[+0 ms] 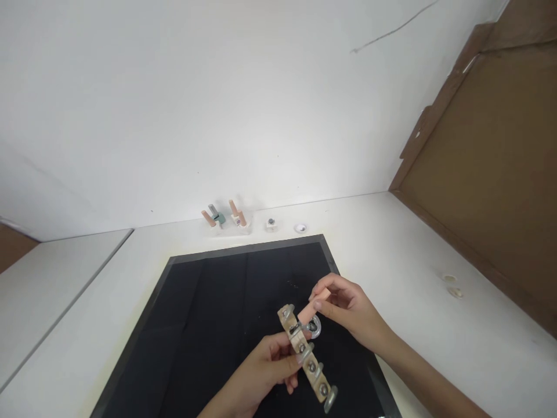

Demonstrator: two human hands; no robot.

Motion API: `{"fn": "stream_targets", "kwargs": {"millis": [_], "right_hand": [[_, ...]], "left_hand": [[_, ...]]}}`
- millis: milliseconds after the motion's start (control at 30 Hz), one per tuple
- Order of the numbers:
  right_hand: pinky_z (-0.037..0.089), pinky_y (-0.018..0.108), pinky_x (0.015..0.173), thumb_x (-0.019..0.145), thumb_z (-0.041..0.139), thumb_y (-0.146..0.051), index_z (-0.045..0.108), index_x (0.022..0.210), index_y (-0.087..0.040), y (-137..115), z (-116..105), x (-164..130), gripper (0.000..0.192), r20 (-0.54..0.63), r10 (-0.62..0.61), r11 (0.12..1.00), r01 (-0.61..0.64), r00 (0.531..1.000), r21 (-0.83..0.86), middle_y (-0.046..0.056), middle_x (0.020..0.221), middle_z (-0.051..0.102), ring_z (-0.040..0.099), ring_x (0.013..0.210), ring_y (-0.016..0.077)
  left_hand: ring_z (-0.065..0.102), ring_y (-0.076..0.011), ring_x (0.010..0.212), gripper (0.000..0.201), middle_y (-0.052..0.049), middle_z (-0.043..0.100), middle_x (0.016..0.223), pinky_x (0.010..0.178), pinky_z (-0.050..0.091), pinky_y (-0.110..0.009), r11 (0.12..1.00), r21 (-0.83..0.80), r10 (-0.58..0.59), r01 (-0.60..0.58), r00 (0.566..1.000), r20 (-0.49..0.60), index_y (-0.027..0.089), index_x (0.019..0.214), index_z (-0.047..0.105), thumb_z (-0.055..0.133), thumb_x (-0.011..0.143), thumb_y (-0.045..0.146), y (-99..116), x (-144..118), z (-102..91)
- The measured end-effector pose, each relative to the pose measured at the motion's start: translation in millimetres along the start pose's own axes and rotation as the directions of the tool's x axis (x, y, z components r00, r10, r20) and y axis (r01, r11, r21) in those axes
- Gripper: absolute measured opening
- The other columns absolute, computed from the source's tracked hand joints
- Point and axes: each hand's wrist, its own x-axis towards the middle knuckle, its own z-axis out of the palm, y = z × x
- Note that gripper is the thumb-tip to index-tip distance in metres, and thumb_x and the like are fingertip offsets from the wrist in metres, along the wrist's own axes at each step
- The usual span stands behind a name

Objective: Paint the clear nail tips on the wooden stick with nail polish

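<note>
My left hand [270, 364] is closed around a pale wooden strip [317, 380], held tilted above the black mat. Round metal studs line the strip, and clear nail tips [331, 399] stick out from it. In my right hand [354, 310], fingers and thumb pinch a peach nail polish brush cap [312, 307]. The lower end of the cap points at the strip near its upper part; the brush is too small to make out, and I cannot tell whether it touches a nail tip. A clear ring-shaped piece [315, 327] shows just below the cap, beside the strip.
Peach-capped nail polish bottles [242, 219] and a teal bottle [219, 218] stand at the back by the white wall. Right of them are a small uncapped bottle [271, 226] and a round white dish [300, 229]. A brown panel [487, 162] rises at right. The black mat [209, 302] covers the middle.
</note>
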Motion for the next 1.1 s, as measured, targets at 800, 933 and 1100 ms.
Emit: {"fn": "stream_targets", "kwargs": {"millis": [800,933,1100], "right_hand": [[0.042,0.026,0.063,0.080,0.059,-0.010,0.055,0.076,-0.019,1.8,-2.9,-0.9,0.011,0.093,-0.119,0.991,0.113,0.989,0.072,0.004,0.088,0.060,0.056,0.076,0.0152],[0.043,0.027,0.064,0.079,0.058,-0.009,0.054,0.075,-0.019,1.0,-4.0,-1.9,0.012,0.107,-0.135,0.990,0.130,0.985,0.047,0.004,0.088,0.061,0.057,0.076,0.0158],[0.044,0.028,0.068,0.078,0.058,-0.008,0.051,0.070,-0.019,-1.7,-4.9,-3.5,0.016,0.123,-0.155,0.988,0.154,0.980,0.023,0.004,0.087,0.061,0.058,0.078,0.0163]], "left_hand": [[0.045,-0.0043,0.051,0.042,0.001,0.055,0.072,0.053,0.037,-0.021,0.996,-0.083,-0.032,0.031,0.999,-0.008,0.015,0.100,0.065,0.073,0.064,0.035,3.4,-1.8,0.5],[0.044,-0.0046,0.051,0.042,0.001,0.055,0.071,0.053,0.036,-0.021,0.997,-0.080,-0.022,0.021,1.000,-0.003,0.015,0.100,0.066,0.073,0.064,0.035,4.4,-2.8,1.9],[0.045,-0.0055,0.053,0.037,0.001,0.054,0.070,0.055,0.037,-0.022,0.997,-0.074,-0.020,0.020,1.000,-0.007,0.014,0.097,0.067,0.072,0.066,0.034,4.4,-5.0,2.6]]}}
